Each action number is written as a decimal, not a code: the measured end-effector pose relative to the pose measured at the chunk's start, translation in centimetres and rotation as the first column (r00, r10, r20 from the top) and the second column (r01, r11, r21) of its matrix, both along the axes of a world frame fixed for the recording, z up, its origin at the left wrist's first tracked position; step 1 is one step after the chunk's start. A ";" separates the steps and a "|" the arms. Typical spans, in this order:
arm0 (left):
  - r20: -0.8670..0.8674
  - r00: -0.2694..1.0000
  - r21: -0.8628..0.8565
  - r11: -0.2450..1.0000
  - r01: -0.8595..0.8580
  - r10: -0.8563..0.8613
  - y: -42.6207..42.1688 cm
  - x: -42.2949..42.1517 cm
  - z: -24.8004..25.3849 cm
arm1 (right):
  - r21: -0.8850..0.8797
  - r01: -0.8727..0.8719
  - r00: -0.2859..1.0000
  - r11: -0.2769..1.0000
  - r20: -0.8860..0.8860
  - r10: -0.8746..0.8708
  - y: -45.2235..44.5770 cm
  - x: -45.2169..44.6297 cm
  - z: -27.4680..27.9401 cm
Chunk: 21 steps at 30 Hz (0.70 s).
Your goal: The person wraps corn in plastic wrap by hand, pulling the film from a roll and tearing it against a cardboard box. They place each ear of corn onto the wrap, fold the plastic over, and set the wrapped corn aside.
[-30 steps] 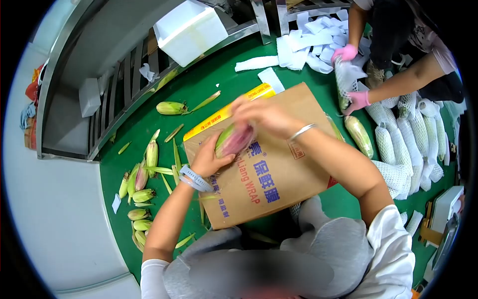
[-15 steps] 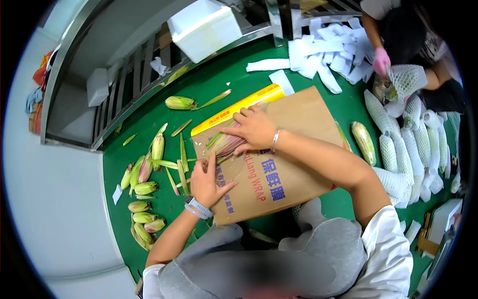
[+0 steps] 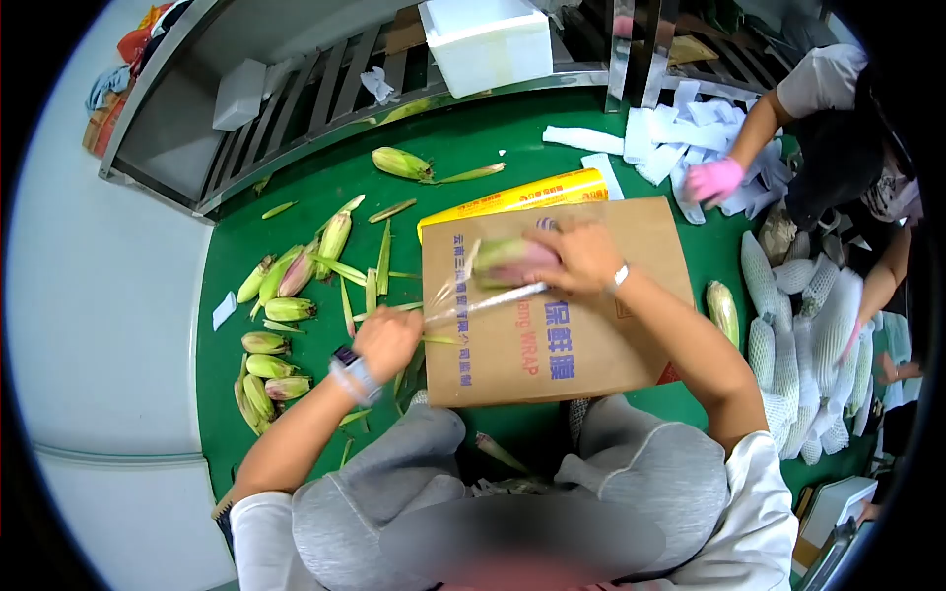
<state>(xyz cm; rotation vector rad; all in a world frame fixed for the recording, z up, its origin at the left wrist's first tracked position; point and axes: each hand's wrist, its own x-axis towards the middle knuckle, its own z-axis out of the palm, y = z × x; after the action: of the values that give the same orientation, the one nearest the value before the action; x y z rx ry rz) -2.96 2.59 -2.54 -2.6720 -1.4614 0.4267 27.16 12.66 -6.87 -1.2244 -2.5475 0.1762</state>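
Note:
My right hand (image 3: pixel 583 258) is closed round a blurred ear of corn (image 3: pixel 507 261), green at one end and purplish at the other, held over the cardboard box (image 3: pixel 631 335). Clear cling film (image 3: pixel 445 307) stretches taut from the corn down to my left hand (image 3: pixel 387 343). The fingers of that hand are pinched in a fist on the film's edge, by the box's left side. Printed blue and red lettering covers the box top in front of my knees. Behind it lies a yellow cling film box (image 3: pixel 512 197).
Loose ears of corn (image 3: pixel 279 366) and stripped husk leaves lie on the green floor at left. White foam strips (image 3: pixel 690 128) are heaped at back right, near a co-worker's pink glove (image 3: pixel 716 181). Net-sleeved bundles (image 3: pixel 803 345) lie at right. A metal rack (image 3: pixel 335 123) holds a white foam box (image 3: pixel 488 44).
My left hand has closed and now pulls film out from the corn toward the lower left. My right hand has shifted with the corn. The co-worker's gloved hand has moved to the foam strips.

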 end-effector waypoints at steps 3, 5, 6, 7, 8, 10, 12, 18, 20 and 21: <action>0.499 0.634 -0.728 0.682 -0.063 0.591 -2.8 -0.9 3.3 | -0.008 -0.124 0.988 0.992 0.094 0.124 -5.9 0.9 0.8; 0.594 0.426 -0.804 0.519 0.289 0.682 -4.1 -0.5 4.0 | -0.097 -0.283 0.959 0.954 -0.036 0.281 -9.7 1.9 0.4; 0.685 0.495 -0.726 0.561 0.398 0.535 -4.3 0.3 4.4 | -0.283 -0.264 0.961 0.922 0.002 0.276 -11.7 1.8 1.9; 0.668 0.573 -0.743 0.464 0.482 0.474 -4.1 1.7 4.1 | -0.354 -0.327 0.940 0.876 -0.029 0.339 -12.9 1.8 1.8; 0.701 0.524 -0.711 0.421 0.563 0.484 -4.6 3.7 3.5 | -0.390 -0.370 0.927 0.843 -0.094 0.363 -13.6 1.7 1.8; 0.709 0.609 -0.703 0.433 0.564 0.356 -5.2 6.8 1.5 | -0.425 -0.411 0.909 0.806 -0.127 0.397 -13.2 0.9 2.3; 0.696 0.689 -0.691 0.448 0.567 0.200 -5.5 9.3 1.0 | -0.372 -0.423 0.906 0.827 -0.184 0.381 -10.7 -0.1 2.0; 0.386 0.901 0.026 0.978 0.205 -0.199 -5.2 13.8 2.7 | 0.103 -0.059 0.996 0.993 0.075 0.051 0.4 -5.0 -2.3; 0.409 0.909 -0.077 0.991 0.113 -0.072 -4.5 15.1 1.3 | 0.079 0.049 0.999 0.996 -0.021 -0.047 3.5 -5.3 -1.9; 0.422 0.904 -0.200 0.980 0.011 0.076 -4.5 15.4 0.1 | 0.058 0.127 0.992 0.990 -0.012 -0.127 4.9 -5.3 -1.0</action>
<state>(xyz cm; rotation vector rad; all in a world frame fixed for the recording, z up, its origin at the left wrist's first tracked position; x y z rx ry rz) 12.48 -1.87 -2.47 -3.0477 -1.6453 -0.0275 21.89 17.52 -7.86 -1.3551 -2.4400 0.0763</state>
